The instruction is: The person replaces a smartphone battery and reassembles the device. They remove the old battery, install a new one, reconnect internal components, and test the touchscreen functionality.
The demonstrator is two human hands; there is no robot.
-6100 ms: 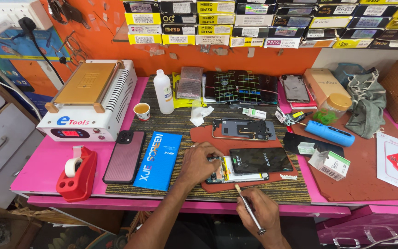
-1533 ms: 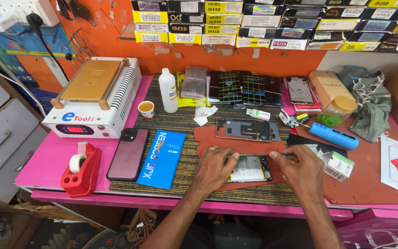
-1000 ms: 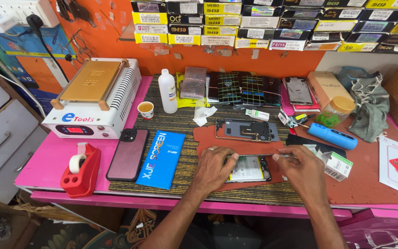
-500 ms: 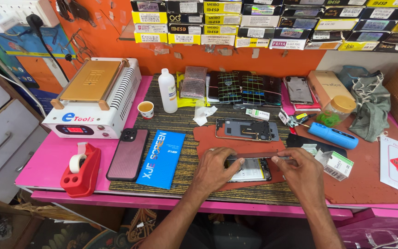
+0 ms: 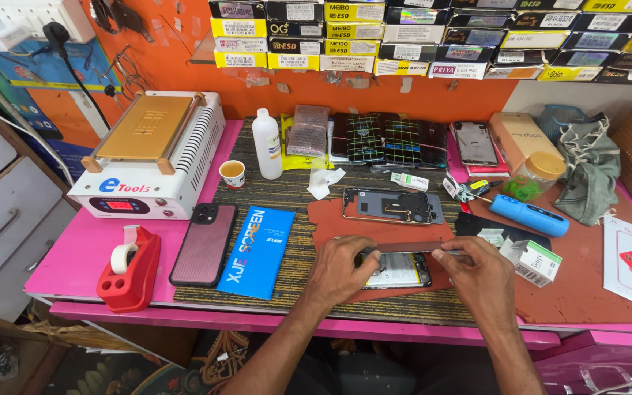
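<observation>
Both my left hand and right hand grip the screen panel, half lifted off the opened phone, lower centre; not free yet, I'd say.

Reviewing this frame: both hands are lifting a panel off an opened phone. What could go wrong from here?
The thin panel, pinched at its ends by the left hand and right hand, could flex and crack. The opened phone beneath lies exposed, so a slip might scrape it. The small cup could tip over.

Flat blue box just beside the left hand, small white-green carton by the right hand, yellow-labelled boxes shelved beyond.
</observation>
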